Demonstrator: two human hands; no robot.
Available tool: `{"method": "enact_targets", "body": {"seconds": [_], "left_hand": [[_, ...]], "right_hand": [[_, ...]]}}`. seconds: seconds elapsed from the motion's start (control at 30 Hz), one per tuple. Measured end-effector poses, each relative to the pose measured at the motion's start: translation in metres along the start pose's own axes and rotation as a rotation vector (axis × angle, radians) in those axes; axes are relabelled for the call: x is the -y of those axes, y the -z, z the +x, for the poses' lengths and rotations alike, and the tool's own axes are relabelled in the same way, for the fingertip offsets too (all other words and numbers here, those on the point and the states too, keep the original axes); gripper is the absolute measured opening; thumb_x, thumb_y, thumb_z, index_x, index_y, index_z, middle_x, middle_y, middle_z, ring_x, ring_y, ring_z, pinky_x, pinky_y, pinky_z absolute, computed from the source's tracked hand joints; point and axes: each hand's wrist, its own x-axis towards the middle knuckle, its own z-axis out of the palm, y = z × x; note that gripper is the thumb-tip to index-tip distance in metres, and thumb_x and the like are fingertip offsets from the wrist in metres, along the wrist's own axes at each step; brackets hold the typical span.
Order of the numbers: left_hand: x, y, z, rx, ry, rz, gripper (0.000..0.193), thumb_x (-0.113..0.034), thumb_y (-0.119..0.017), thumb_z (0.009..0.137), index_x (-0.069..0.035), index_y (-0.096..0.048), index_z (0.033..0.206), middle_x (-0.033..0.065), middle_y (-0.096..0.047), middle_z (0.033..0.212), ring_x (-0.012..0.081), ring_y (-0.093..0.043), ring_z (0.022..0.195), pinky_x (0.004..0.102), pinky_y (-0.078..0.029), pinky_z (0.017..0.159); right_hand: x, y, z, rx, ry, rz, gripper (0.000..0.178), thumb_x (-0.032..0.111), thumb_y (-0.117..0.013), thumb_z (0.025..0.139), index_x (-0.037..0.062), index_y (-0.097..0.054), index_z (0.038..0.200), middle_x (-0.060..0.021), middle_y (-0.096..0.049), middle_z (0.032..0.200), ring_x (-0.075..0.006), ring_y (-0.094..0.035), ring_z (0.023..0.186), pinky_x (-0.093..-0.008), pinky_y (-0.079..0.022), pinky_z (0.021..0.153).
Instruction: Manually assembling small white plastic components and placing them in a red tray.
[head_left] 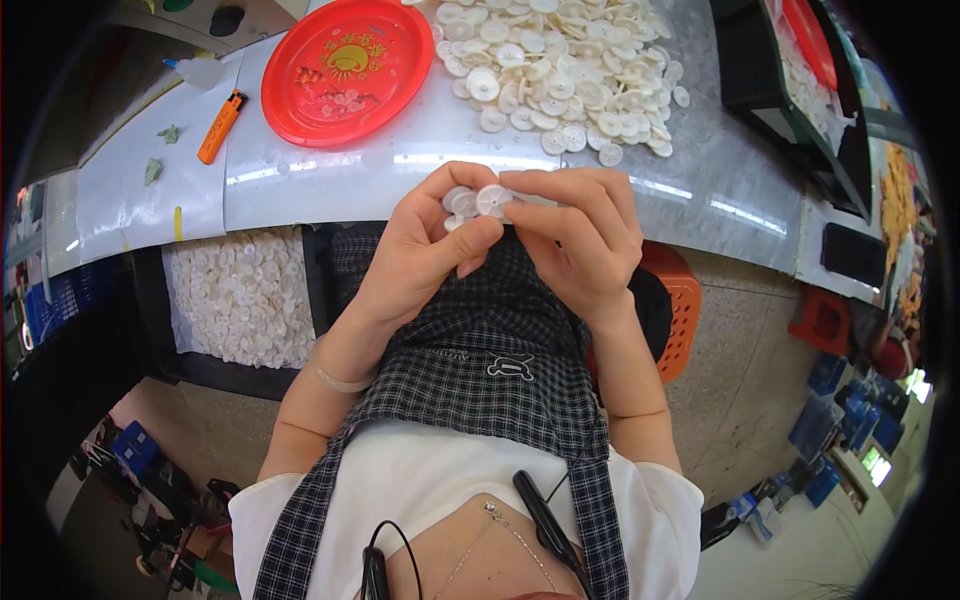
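Both hands meet over the table's front edge. My left hand [430, 235] is closed around a few small white plastic gears [459, 203], gripped between thumb and fingers. Pinched by my right hand [585, 225] is one white toothed gear [492, 199], held upright with its face toward me and overlapping the others. How many gears the left fingers cover I cannot tell. Beyond the hands, a large heap of similar white gears [560, 80] lies spread on the grey metal tabletop [330, 185].
A red round plate [345, 75] is left of the heap. Farther left are an orange cutter [222, 127] and small green scraps [153, 171]. Below the table edge, a black tray [155, 310] holds many white gears. A black bin [790, 100] and a phone [853, 254] are at right.
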Motion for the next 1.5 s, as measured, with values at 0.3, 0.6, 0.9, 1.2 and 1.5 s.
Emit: {"method": "enact_targets", "body": {"seconds": [0.3,0.6,0.9,1.2,1.5], "left_hand": [[0.005,0.004,-0.002,-0.045,-0.013,0.005,0.029,-0.017,-0.070,0.089,-0.003,-0.053,0.108,-0.0023,-0.054,0.080,0.0026,-0.045,0.060,0.0156,-0.037,0.050],[0.007,0.005,-0.001,0.018,-0.008,-0.044,0.034,-0.022,-0.074,0.086,-0.003,-0.053,0.105,-0.0018,-0.054,0.073,0.0028,-0.044,0.056,0.0153,-0.035,0.049],[0.004,-0.009,0.001,-0.030,-0.028,-0.042,0.026,-0.017,-0.068,0.089,-0.006,-0.049,0.104,0.0025,-0.052,0.087,0.0046,-0.046,0.064,0.0156,-0.035,0.049],[0.005,0.001,0.004,0.096,0.065,-0.125,0.017,-0.017,-0.058,0.094,-0.009,-0.046,0.102,0.0037,-0.050,0.092,0.0058,-0.045,0.067,0.0166,-0.034,0.047],[0.002,-0.016,0.004,-0.083,0.068,-0.106,0.034,-0.033,-0.055,0.098,-0.005,-0.048,0.116,0.0003,-0.052,0.083,0.0044,-0.046,0.066,0.0167,-0.036,0.052]], "right_hand": [[-0.014,0.005,0.003,0.001,-0.225,-0.102,0.022,-0.002,-0.072,0.072,0.0092,-0.067,0.089,-0.0034,-0.069,0.098,-0.0222,-0.060,0.089,-0.0321,-0.046,0.079],[-0.018,0.003,-0.002,0.121,-0.268,-0.173,0.016,0.003,-0.073,0.075,0.0078,-0.068,0.090,-0.0037,-0.066,0.095,-0.0216,-0.060,0.088,-0.0339,-0.046,0.078],[-0.024,-0.002,-0.006,0.004,-0.224,-0.146,0.016,0.005,-0.073,0.074,0.0077,-0.065,0.087,-0.0038,-0.066,0.087,-0.0230,-0.061,0.080,-0.0327,-0.049,0.068],[-0.023,-0.002,-0.006,-0.074,-0.317,-0.148,0.015,-0.002,-0.073,0.078,0.0034,-0.067,0.090,-0.0058,-0.070,0.090,-0.0175,-0.067,0.078,-0.0276,-0.053,0.068],[0.006,-0.005,-0.009,-0.058,-0.087,0.288,0.024,-0.010,-0.072,0.076,0.0024,-0.062,0.094,-0.0100,-0.071,0.094,-0.0182,-0.067,0.087,-0.0272,-0.053,0.073]]}}
